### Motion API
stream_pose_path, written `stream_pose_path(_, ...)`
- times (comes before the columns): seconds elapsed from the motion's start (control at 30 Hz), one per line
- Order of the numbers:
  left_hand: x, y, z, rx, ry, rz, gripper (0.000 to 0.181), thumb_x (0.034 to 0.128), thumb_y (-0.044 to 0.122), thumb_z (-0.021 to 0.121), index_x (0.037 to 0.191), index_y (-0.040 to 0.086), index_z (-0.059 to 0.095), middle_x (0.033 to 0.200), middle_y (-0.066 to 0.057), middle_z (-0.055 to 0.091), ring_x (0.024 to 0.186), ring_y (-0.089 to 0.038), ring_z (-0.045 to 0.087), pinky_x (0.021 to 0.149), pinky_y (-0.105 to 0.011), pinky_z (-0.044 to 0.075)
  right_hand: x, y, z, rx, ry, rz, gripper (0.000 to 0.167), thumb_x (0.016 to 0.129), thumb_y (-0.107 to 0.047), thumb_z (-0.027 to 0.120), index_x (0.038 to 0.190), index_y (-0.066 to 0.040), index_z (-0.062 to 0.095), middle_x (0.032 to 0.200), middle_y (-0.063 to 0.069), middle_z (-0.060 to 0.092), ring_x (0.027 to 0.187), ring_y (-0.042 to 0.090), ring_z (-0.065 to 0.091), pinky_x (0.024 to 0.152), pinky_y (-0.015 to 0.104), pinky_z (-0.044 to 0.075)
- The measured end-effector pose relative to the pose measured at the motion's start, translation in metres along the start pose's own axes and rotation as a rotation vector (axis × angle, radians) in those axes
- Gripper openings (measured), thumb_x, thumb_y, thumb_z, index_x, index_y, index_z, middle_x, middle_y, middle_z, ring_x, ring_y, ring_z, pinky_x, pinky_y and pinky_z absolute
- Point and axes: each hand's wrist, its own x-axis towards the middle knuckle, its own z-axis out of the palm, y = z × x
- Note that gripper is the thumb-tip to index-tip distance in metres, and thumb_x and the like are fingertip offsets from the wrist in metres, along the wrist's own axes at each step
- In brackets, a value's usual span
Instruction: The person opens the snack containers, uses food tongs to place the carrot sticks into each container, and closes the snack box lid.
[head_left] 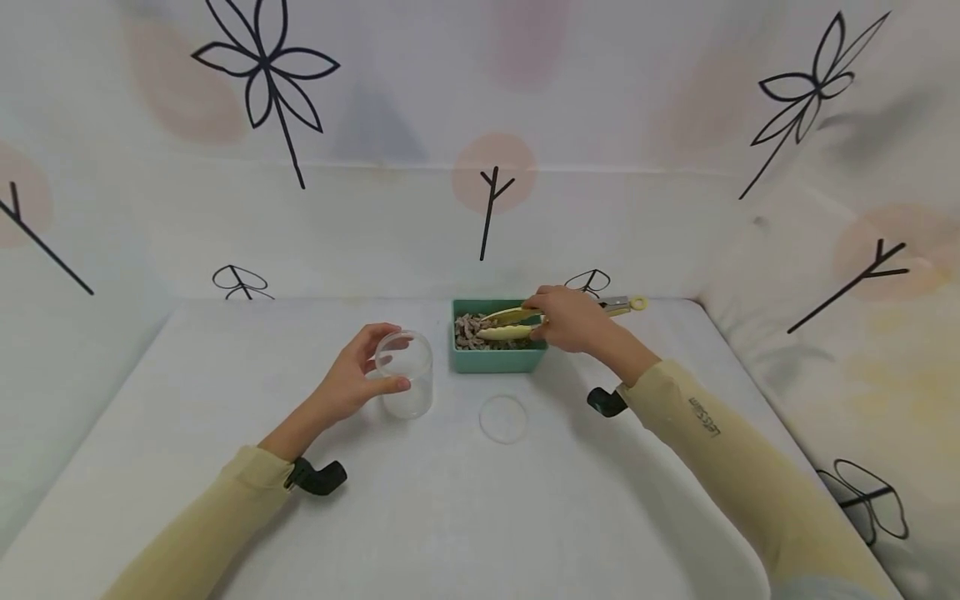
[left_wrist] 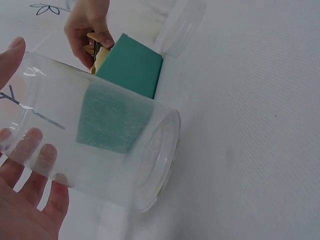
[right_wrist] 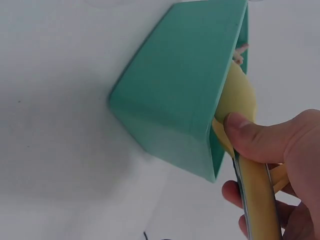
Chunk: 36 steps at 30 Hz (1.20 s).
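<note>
My left hand (head_left: 350, 377) grips a clear, see-through jar (head_left: 408, 387), fingers behind it and thumb in front. No contents show through its wall in the left wrist view. My right hand (head_left: 567, 318) holds yellow tongs (head_left: 510, 332) with a metal-edged handle. Their tips reach into a green rectangular box (head_left: 498, 361), among greyish-brown shredded bits (head_left: 468, 331). Whether the tongs pinch any bits is hidden by the box wall in the right wrist view.
A clear round lid (head_left: 503, 419) lies flat on the white table (head_left: 465, 517) in front of the box. Behind the box rises a white backdrop (head_left: 390, 225) with printed leaves and twigs.
</note>
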Motion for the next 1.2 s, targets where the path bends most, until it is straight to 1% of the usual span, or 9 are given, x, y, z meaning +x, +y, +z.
stream_pose_path(0.2,0.000,-0.002,-0.001,-0.012,-0.006,0.006,0.073,0.0791,0.001,0.083,0.140,0.006,0.043,0.140,-0.017,0.054,0.135,-0.028,0.044,0.107,-0.058,0.034,-0.009,0.006,-0.002,0.033,0.043,0.011,0.047,0.088,-0.019,0.078,0.131,-0.007,0.065,0.119,0.010,0.064,0.100,0.027,0.063,0.081,0.043,0.052)
stream_pose_path(0.37,0.000,-0.004,-0.001,-0.028,-0.005,0.019,0.072,0.0806,0.001,0.082,0.141,0.005,0.042,0.141,-0.022,0.051,0.135,-0.029,0.044,0.108,-0.056,0.034,-0.014,0.010,-0.006,0.039,0.068,0.026,0.052,0.088,-0.019,0.078,0.135,-0.006,0.061,0.118,0.012,0.063,0.097,0.025,0.062,0.077,0.042,0.051)
stream_pose_path(0.47,-0.001,-0.006,0.000,-0.039,0.013,0.026,0.072,0.0801,0.001,0.082,0.140,0.004,0.043,0.141,-0.022,0.050,0.134,-0.030,0.044,0.109,-0.052,0.036,-0.016,0.013,-0.007,0.045,0.078,0.025,0.053,0.088,-0.019,0.078,0.136,-0.005,0.061,0.116,0.012,0.064,0.095,0.025,0.062,0.076,0.041,0.051)
stream_pose_path(0.6,-0.001,-0.006,0.001,-0.031,0.050,0.030,0.072,0.0788,0.000,0.083,0.140,0.003,0.045,0.140,-0.021,0.049,0.131,-0.029,0.046,0.106,-0.045,0.040,-0.019,0.015,-0.009,0.054,0.100,0.009,0.050,0.087,-0.019,0.079,0.133,-0.005,0.064,0.115,0.013,0.064,0.095,0.026,0.062,0.076,0.042,0.052)
stream_pose_path(0.67,-0.001,-0.006,0.002,-0.023,0.063,0.028,0.071,0.0787,0.001,0.083,0.139,0.003,0.046,0.139,-0.023,0.048,0.130,-0.029,0.047,0.105,-0.044,0.042,-0.021,0.015,-0.011,0.059,0.117,0.001,0.050,0.087,-0.018,0.079,0.133,-0.005,0.064,0.115,0.013,0.065,0.094,0.026,0.063,0.076,0.042,0.052)
stream_pose_path(0.77,0.000,-0.007,0.003,-0.015,0.073,0.024,0.071,0.0785,0.001,0.084,0.139,0.005,0.047,0.138,-0.024,0.049,0.129,-0.028,0.047,0.105,-0.045,0.042,-0.022,0.015,-0.013,0.069,0.136,-0.008,0.050,0.086,-0.018,0.079,0.132,-0.006,0.064,0.116,0.012,0.065,0.092,0.025,0.063,0.075,0.041,0.052)
stream_pose_path(0.87,0.000,-0.008,0.003,-0.004,0.073,0.017,0.070,0.0794,0.002,0.083,0.139,0.006,0.047,0.138,-0.024,0.049,0.130,-0.027,0.047,0.106,-0.049,0.040,-0.022,0.013,-0.017,0.068,0.148,-0.015,0.050,0.087,-0.019,0.079,0.133,-0.006,0.064,0.116,0.011,0.065,0.092,0.025,0.063,0.074,0.040,0.052)
stream_pose_path(1.07,0.003,-0.009,0.004,0.008,0.071,0.012,0.069,0.0802,0.005,0.083,0.138,0.009,0.046,0.138,-0.024,0.050,0.129,-0.026,0.048,0.105,-0.054,0.039,-0.022,0.008,-0.023,0.056,0.175,-0.022,0.049,0.087,-0.018,0.078,0.133,-0.007,0.064,0.117,0.011,0.065,0.095,0.025,0.063,0.077,0.041,0.052)
stream_pose_path(1.2,0.004,-0.009,0.003,0.007,0.068,0.024,0.068,0.0797,0.003,0.083,0.137,0.007,0.047,0.136,-0.026,0.049,0.127,-0.027,0.049,0.105,-0.053,0.040,-0.022,-0.002,-0.029,0.065,0.191,-0.065,0.048,0.088,-0.017,0.077,0.134,-0.007,0.064,0.117,0.010,0.065,0.096,0.024,0.063,0.078,0.040,0.052)
